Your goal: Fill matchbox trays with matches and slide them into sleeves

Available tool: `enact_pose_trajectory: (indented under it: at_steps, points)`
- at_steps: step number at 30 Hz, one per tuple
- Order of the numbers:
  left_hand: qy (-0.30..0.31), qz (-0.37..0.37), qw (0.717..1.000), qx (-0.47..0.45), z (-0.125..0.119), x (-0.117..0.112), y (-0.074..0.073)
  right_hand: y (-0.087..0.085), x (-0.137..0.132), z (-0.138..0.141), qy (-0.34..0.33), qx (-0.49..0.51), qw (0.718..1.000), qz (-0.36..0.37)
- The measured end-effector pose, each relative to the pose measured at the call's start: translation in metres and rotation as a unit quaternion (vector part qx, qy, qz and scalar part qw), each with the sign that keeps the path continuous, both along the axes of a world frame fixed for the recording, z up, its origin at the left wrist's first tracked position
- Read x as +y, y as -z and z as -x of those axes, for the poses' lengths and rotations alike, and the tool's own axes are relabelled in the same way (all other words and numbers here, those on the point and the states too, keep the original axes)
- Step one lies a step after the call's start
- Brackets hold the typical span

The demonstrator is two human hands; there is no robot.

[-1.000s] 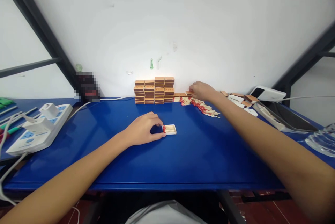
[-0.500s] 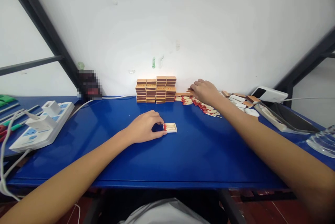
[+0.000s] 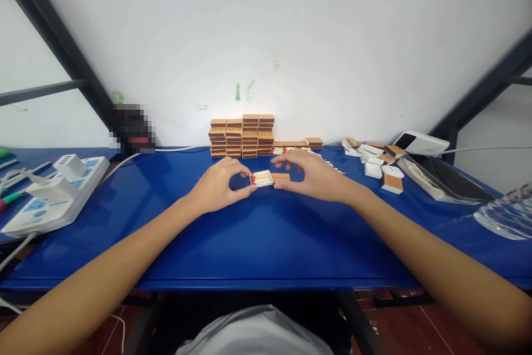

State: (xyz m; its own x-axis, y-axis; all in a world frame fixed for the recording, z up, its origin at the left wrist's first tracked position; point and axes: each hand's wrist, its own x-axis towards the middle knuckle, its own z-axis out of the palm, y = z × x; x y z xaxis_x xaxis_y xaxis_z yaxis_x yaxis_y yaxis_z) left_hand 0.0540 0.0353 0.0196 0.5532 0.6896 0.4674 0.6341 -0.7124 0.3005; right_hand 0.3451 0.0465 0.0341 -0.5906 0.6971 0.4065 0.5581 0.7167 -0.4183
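Between thumb and fingers, my left hand [image 3: 221, 185] grips the left end of a white matchbox tray [image 3: 262, 183] filled with red-tipped matches. My right hand [image 3: 318, 176] holds a brown matchbox sleeve [image 3: 281, 178] by its long sides. The sleeve's left end meets the tray's right end, and most of the tray shows outside it. Behind my right hand lie loose matches [image 3: 279, 150], partly hidden by it. Stacked matchboxes [image 3: 242, 136] stand against the wall, left of those matches.
Several white trays and brown sleeves [image 3: 392, 183] lie in a heap at right, beside a white device [image 3: 423, 143] and a dark tablet-like object [image 3: 451, 180]. A power strip [image 3: 58, 194] with plugs and cables sits on the blue table [image 3: 257, 244] at left.
My right hand has come from the back of the table toward me and left, bringing the sleeve to the tray. My left hand keeps its grip on the tray.
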Motion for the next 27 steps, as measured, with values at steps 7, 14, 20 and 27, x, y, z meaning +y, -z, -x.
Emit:
enact_pose_trajectory:
  at_steps: [7,14,20,27]
  points:
    - [0.035,0.019,0.999,-0.015,-0.018,0.000,-0.001,-0.003,0.003,-0.004,-0.027,0.006,0.995,0.091]
    - [0.052,0.049,0.995,-0.063,-0.025,0.001,0.000,-0.006,0.002,-0.009,-0.042,-0.028,0.990,0.133]
    - [0.018,0.067,0.997,-0.034,-0.029,0.016,0.009,-0.008,0.016,-0.028,0.012,-0.076,0.992,0.104]
    - [0.037,0.073,0.996,0.040,-0.056,0.053,0.018,-0.006,0.042,-0.067,0.052,-0.127,0.980,0.146]
